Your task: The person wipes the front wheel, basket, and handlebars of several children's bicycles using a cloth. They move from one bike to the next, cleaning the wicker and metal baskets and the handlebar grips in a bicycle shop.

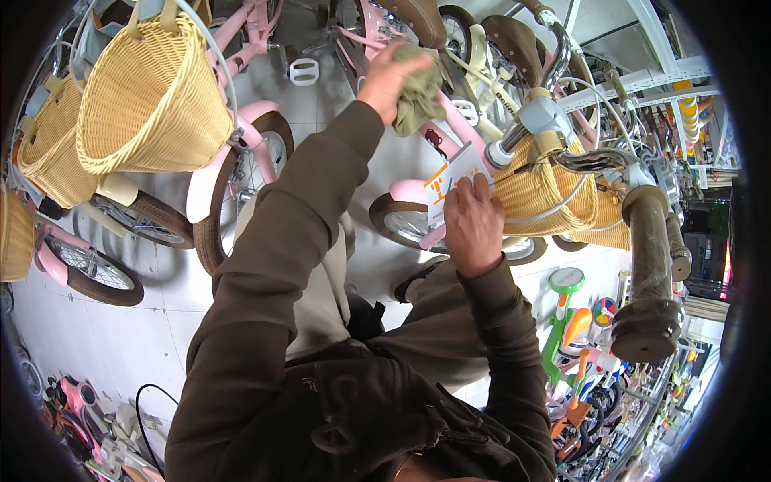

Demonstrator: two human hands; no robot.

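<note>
My left hand (389, 76) is raised and closed around an olive-green cloth (419, 95), pressing it against the pink frame (454, 120) of a child's bicycle just below its brown saddle (418, 18). My right hand (474, 221) is lower, its fingers pinching a white and orange card tag (454, 178) that hangs beside the bike's woven front basket (546, 193). Both arms wear dark brown sleeves.
More pink bicycles with wicker baskets (148, 100) stand at the left on the white tiled floor (136, 321). A brown handlebar grip (649, 273) juts out at the right. Small colourful bikes and scooters (578, 345) crowd the lower right.
</note>
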